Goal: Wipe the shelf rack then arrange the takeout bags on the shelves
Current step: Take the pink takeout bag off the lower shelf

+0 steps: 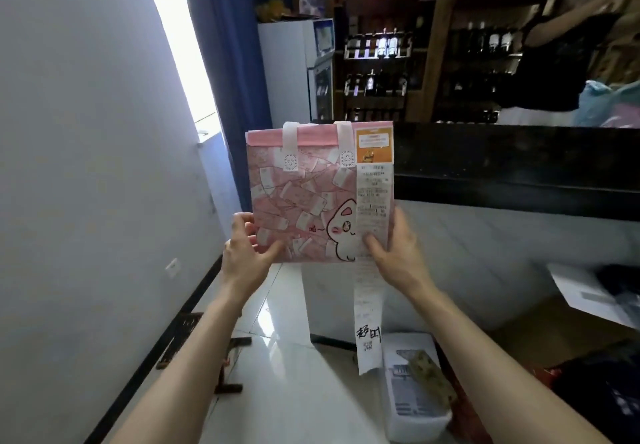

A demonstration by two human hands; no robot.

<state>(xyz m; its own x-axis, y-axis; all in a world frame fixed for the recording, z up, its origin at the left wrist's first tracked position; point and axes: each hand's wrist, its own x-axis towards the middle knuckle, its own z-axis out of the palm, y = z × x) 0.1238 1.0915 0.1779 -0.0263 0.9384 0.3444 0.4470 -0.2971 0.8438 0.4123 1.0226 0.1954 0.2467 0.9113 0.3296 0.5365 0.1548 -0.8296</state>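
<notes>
Pink takeout bag (304, 201) upright — left hand (244, 256), right hand (394, 253) gripping lower corners

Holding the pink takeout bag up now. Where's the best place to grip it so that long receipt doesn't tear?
Probably keep to the pink takeout bag at its lower side edges, one hand from each side, as the left hand does. The right hand has its thumb on the receipt, which hangs loose below the bag; shifting that thumb onto the bag face would spare it. The bag is flat and upright.
</notes>
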